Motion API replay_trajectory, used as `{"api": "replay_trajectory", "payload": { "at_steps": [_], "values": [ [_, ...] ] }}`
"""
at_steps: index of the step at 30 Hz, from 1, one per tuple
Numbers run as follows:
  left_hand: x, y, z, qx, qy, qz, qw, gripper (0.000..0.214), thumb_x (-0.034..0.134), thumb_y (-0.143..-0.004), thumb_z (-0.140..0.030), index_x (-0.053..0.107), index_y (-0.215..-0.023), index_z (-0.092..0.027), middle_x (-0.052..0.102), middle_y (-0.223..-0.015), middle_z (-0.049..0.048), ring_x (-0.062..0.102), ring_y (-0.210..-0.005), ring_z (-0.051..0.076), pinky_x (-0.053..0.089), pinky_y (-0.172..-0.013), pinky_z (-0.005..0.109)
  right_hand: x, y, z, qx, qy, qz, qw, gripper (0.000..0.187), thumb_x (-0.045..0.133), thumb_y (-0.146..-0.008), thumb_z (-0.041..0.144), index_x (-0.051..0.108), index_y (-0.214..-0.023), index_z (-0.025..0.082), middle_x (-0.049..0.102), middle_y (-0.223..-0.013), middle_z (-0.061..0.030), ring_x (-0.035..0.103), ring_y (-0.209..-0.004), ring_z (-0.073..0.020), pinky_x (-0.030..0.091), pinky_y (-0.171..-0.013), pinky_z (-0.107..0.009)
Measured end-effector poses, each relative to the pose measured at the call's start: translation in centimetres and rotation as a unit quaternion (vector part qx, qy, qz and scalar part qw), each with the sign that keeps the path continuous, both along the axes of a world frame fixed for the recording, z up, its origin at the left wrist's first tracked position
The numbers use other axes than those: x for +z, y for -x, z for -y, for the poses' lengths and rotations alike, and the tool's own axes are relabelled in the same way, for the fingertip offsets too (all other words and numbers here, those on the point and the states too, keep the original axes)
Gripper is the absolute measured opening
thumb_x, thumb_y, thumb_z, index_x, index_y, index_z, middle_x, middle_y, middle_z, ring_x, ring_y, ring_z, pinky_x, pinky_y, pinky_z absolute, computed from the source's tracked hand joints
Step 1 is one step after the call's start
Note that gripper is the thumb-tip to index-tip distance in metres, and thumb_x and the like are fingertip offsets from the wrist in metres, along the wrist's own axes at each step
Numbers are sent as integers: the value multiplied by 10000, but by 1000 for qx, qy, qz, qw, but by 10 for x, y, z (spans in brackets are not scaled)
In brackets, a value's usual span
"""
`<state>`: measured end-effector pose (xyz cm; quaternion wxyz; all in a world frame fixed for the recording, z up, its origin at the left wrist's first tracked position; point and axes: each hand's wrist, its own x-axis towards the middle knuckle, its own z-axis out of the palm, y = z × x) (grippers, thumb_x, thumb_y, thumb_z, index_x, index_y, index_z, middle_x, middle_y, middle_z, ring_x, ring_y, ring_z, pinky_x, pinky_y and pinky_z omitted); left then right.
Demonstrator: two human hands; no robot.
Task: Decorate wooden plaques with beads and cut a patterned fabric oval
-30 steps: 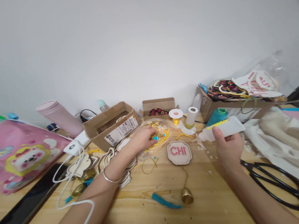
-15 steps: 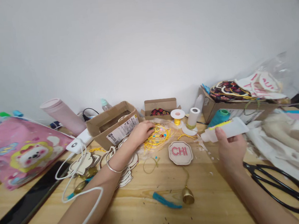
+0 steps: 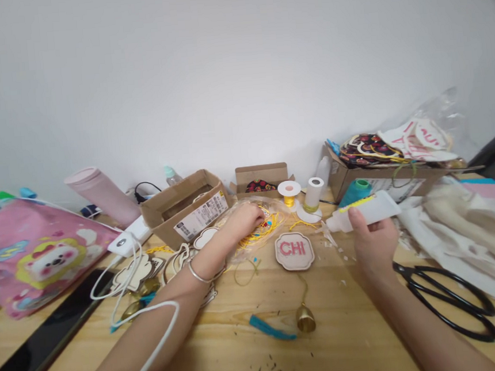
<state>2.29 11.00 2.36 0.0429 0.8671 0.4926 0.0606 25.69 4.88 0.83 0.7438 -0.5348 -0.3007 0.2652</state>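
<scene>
Left hand [image 3: 245,220], fingers bent, reaches a little farther over the yellow cords [image 3: 269,224] than half a second ago, behind and left of the tag [image 3: 294,251]; I judge I'm picking through the tangle, though whether I pinch anything I cannot tell. My right hand [image 3: 372,241] still grips the white tube [image 3: 377,207], right of the tag. The cords look loosely snarled among small coloured bits on clear plastic [image 3: 237,255].
</scene>
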Motion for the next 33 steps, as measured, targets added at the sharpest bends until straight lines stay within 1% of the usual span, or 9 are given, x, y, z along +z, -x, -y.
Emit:
{"api": "replay_trajectory", "payload": {
  "at_steps": [3,6,11,15,21,24,28,31,33],
  "values": [
    [5,-4,-1,5,17,-37,999,218,531,-798,-157,705,-667,-162,711,-757,102,634,-723,210,423,-670,283,2,0,1,4,-7,5,1000,422,760,-498,435,614,-767,145,700,-796,-93,656,-731,-227,546,-671,-381],
    [9,-9,-2,16,28,-57,998,228,515,-782,-142,696,-645,-166,711,-741,101,638,-724,210,428,-683,283,4,0,2,10,-15,14,1000,405,753,-516,434,619,-763,144,705,-784,-92,658,-729,-224,547,-660,-369],
    [12,-20,-2,46,40,-53,997,208,519,-730,-110,674,-600,-156,702,-731,118,646,-747,227,444,-716,299,6,2,3,23,-10,-4,1000,420,754,-479,444,602,-744,155,709,-758,-87,660,-694,-223,549,-636,-367],
    [15,-22,1,79,47,-10,996,159,545,-681,-107,657,-581,-160,690,-682,95,631,-685,218,443,-671,298,8,2,2,35,-5,-21,999,439,766,-446,460,590,-723,168,708,-733,-79,659,-672,-222,546,-613,-360],
    [13,-5,2,138,54,122,981,103,568,-625,-126,670,-626,-145,667,-625,33,591,-590,164,427,-575,254,7,4,6,104,17,-13,994,425,770,-442,465,589,-698,178,703,-666,-62,650,-614,-216,541,-559,-348],
    [12,4,3,162,58,207,963,100,574,-610,-133,671,-634,-137,663,-605,17,594,-572,148,445,-559,236,3,4,7,131,31,16,991,410,768,-464,464,588,-701,182,713,-678,-69,664,-627,-232,544,-568,-360],
    [16,9,9,189,50,321,927,187,584,-692,-247,694,-768,-117,709,-703,53,634,-605,150,500,-594,249,-7,2,7,153,56,85,983,401,757,-516,470,602,-737,174,727,-743,-99,679,-676,-261,547,-606,-388],
    [18,9,21,194,53,443,874,290,636,-705,-350,700,-863,-115,729,-787,74,650,-656,157,522,-651,275,-13,2,7,162,57,133,976,412,746,-547,474,610,-784,166,732,-782,-113,685,-704,-274,547,-625,-401],
    [16,6,34,184,58,510,838,296,689,-678,-378,705,-843,-132,729,-794,62,646,-676,158,521,-675,281,-13,2,8,167,55,157,972,416,733,-575,477,612,-816,160,735,-809,-121,689,-725,-278,548,-638,-404]
  ]
}}
